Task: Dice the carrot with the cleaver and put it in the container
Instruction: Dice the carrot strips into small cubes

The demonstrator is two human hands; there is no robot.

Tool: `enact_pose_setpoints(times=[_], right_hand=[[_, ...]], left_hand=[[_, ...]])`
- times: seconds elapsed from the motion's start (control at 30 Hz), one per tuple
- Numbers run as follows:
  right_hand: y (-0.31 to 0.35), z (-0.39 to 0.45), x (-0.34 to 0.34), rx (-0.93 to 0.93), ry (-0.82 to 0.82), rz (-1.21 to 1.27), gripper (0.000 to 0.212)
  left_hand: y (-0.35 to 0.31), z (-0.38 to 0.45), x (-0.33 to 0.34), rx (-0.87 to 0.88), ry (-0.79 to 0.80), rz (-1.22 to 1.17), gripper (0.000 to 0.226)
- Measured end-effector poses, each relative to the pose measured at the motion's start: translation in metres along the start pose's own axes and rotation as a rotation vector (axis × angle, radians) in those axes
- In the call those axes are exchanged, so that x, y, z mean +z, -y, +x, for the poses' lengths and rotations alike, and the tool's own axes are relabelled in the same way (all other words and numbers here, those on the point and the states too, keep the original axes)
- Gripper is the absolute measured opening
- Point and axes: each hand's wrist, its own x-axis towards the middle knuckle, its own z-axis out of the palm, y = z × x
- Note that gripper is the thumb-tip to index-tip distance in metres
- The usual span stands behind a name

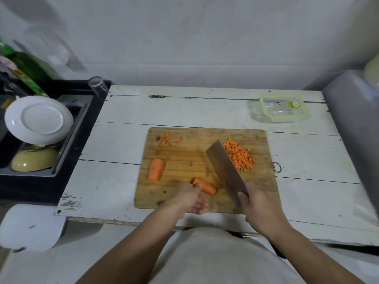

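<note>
Carrot in three states lies on a wooden cutting board (pixel 174 160) set on a white plank table (pixel 123 111): a heap of diced carrot (pixel 239 155) at the board's far right, a short uncut carrot chunk (pixel 156 169) lying free at the left side, and a halved carrot piece (pixel 206 187) near the front edge. The left hand (pixel 189 198) pinches the near end of the halved carrot piece between thumb and fingertips, holding it down on the board. The right hand (pixel 260 206) has its fingers curled round the grip of the cleaver (pixel 225 171), whose handle is hidden inside the fist; the broad blade slants away and to the left, lying between the halved piece and the diced heap, its far end just beside the heap. Whether the edge touches the board cannot be told. Thin carrot peelings (pixel 166 137) lie at the far left corner of the board. A clear container (pixel 282 108) with a green-rimmed lid on it stands on the table beyond the board's far right corner, well apart from the diced heap. To the left of the table, a dark dish rack (pixel 82 130) holds a white plate (pixel 39 119) propped on edge and a yellowish bowl (pixel 33 160) below it.
</note>
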Motion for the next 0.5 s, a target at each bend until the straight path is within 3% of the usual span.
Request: enact_pose_setpoints(times=[0.13,0.3,0.4,0.5], right_hand=[[0.016,-0.003,-0.003,-0.147,0.008,-0.296,0.021],[0.015,-0.001,-0.004,-0.268,0.072,-0.466,0.01],[0.017,-0.005,-0.001,-0.304,0.087,-0.595,0.008],[0.02,-0.01,0.001,-0.313,0.121,-0.693,0.021]], left_hand=[[0.013,0.0,0.003,0.003,-0.047,-0.163,0.035],[0.016,-0.005,0.016,-0.026,-0.08,-0.469,0.022],[0.012,0.0,0.027,0.002,-0.1,-0.498,0.02],[0.014,0.005,0.032,0.053,-0.153,-0.445,0.024]])
